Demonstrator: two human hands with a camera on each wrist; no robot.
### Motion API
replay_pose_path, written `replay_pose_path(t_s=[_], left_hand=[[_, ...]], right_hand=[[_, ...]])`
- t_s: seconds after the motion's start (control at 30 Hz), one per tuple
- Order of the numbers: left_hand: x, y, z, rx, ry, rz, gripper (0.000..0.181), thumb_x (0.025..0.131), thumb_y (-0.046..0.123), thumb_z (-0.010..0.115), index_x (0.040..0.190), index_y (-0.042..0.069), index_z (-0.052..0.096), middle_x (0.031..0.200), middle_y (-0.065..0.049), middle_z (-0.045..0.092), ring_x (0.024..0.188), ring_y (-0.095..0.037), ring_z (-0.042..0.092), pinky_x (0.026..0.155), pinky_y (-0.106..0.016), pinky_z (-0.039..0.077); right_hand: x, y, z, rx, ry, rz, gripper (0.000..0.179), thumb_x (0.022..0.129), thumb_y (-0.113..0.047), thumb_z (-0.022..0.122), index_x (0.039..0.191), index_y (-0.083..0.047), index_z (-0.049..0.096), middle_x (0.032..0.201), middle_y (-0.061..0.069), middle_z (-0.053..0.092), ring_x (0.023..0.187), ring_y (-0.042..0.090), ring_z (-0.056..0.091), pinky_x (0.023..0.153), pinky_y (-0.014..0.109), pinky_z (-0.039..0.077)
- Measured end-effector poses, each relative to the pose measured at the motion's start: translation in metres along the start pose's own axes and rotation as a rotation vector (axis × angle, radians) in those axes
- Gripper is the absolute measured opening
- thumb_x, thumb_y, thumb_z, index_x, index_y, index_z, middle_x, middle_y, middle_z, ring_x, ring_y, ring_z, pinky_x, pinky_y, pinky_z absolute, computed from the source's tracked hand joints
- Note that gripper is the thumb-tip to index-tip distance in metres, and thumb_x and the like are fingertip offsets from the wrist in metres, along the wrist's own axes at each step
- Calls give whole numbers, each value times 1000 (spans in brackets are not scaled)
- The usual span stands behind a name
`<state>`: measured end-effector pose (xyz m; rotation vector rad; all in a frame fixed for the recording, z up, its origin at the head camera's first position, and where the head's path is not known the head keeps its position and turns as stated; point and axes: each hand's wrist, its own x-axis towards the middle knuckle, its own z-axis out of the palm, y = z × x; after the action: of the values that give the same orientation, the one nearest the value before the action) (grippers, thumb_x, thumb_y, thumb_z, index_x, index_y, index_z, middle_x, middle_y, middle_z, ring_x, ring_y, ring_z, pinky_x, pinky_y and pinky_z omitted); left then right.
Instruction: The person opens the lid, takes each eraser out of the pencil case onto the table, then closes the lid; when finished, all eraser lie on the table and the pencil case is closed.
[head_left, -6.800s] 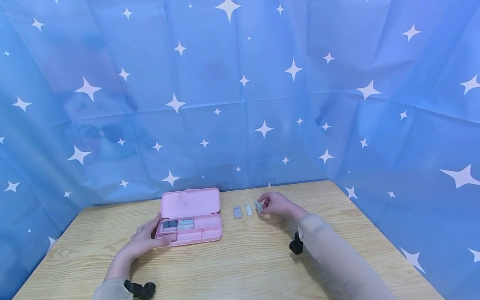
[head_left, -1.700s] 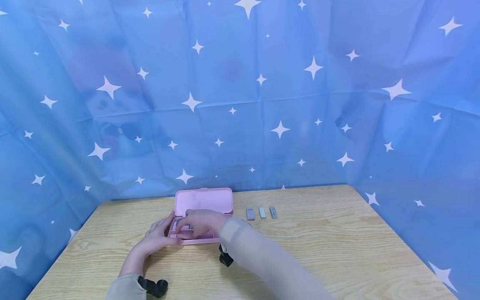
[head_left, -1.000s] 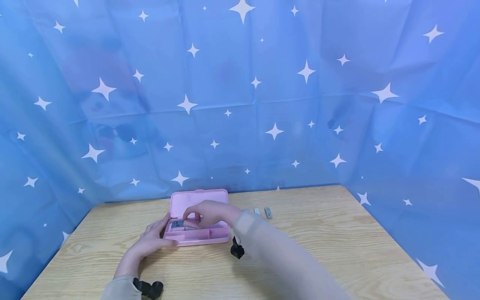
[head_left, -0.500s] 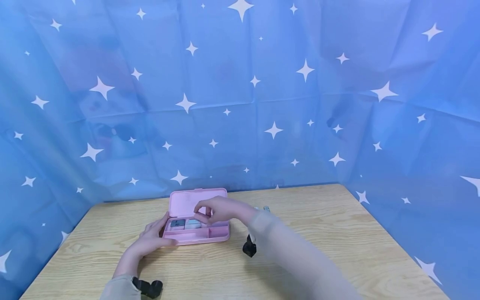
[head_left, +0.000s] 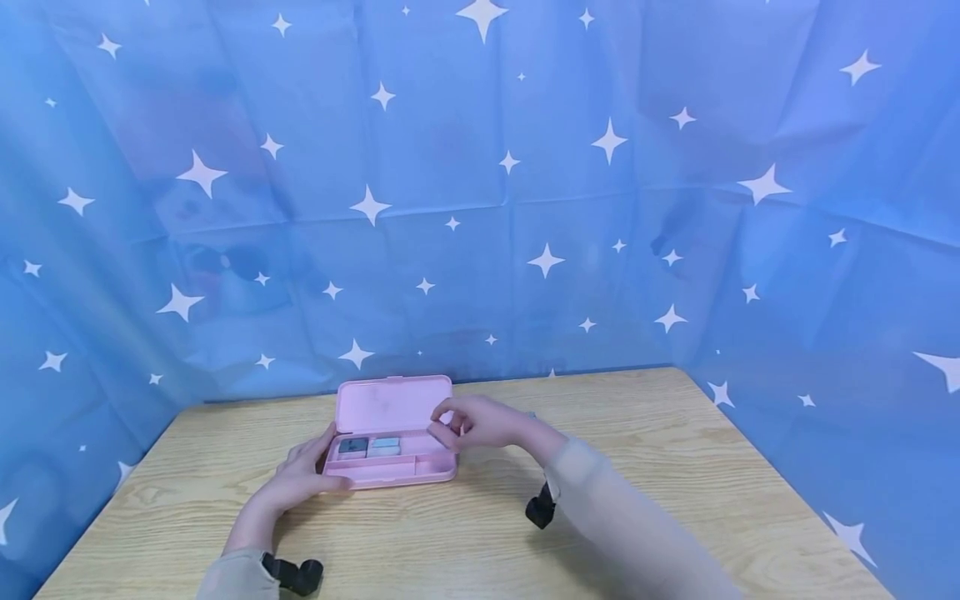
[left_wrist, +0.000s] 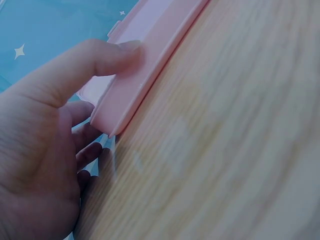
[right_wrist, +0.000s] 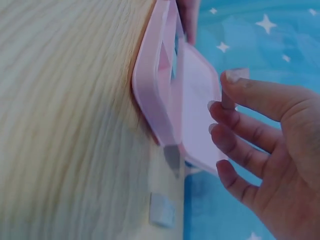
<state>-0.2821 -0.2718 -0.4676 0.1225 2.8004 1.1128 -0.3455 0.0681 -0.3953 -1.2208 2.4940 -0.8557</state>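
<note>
A pink pencil case (head_left: 393, 404) lies with its lid raised on the table. My left hand (head_left: 302, 471) grips its left end; the left wrist view has the thumb (left_wrist: 117, 56) on the front wall and the fingers around the end. Inside the back compartment are a dark-topped eraser (head_left: 353, 445) and a light blue and white eraser (head_left: 385, 443). Above the case's right end, my right hand (head_left: 480, 421) pinches a small pink eraser (head_left: 442, 434) between thumb and fingertips, clear of the case in the right wrist view.
To the right of the case, a pale eraser (right_wrist: 161, 210) lies on the wooden table (head_left: 420, 542). My right hand and forearm mostly hide the loose erasers there in the head view. A blue star-patterned curtain (head_left: 450, 275) hangs behind the table.
My right hand put a grey eraser down beside the others, reached into the case and took the pink eraser from the front compartment. It then moved right with it. My left hand stays put.
</note>
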Motion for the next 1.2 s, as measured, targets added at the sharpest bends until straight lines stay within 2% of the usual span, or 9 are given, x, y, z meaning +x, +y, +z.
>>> replay_pose_path(t_s=[0.37,0.63,0.8,1.0,1.2], left_hand=[[0,1,1,3,-8,-8,116,70,49,81,157,13,12,155,-22,17,137,-45,13,102,-72,18],[0,0,-1,4,-6,9,115,71,48,80,156,12,13,155,-23,18,137,-45,13,103,-71,18],[-2,3,-1,-13,-8,6,115,71,47,81,156,12,12,155,-24,16,137,-46,13,103,-71,18],[-2,3,-1,-23,-12,7,115,71,46,81,156,11,12,155,-26,14,136,-47,13,103,-71,18],[-1,2,-1,-16,-14,4,115,71,46,81,157,11,12,155,-26,14,136,-47,13,103,-71,19]], right_hand=[[-48,28,-9,93,168,77,40,85,-8,73,122,-17,59,82,-4,61,76,13,58,70,32,49],[-72,47,-18,137,270,150,45,82,-9,75,123,-13,58,81,-1,61,76,15,59,72,35,50],[-85,57,-24,170,295,188,45,83,-10,75,124,-11,57,83,1,62,78,18,59,72,36,49],[-95,71,-30,146,300,208,43,84,-10,73,124,-9,57,83,0,63,76,17,60,71,34,49],[-104,79,-36,141,296,238,44,83,-8,74,123,-7,57,84,2,62,76,19,59,71,37,49]])
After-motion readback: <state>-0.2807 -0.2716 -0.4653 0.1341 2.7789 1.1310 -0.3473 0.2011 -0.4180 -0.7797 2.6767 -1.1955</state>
